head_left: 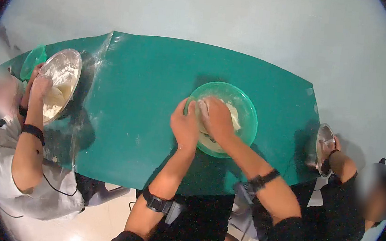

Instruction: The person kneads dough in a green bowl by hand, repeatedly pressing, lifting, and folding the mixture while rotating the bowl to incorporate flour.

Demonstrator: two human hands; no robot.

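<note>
Left grip: we hold the near-left rim of the green bowl in our left hand, thumb and fingers clasping it.
Right grip: our right hand reaches inside, fingers bent against the dough; we cannot tell how firmly they close.
Dough: in the bowl, partly hidden by our hand; its visible strip slants from far left to near right.
Green bowl: round, with no long axis, translucent plastic, opening upward, right of the tabletop's middle.
Dough texture: pale, soft-looking, uneven.
Tabletop: smooth, green, white-smudged toward the left.
Sides: co-workers' hands work at shiny bowls.
</note>
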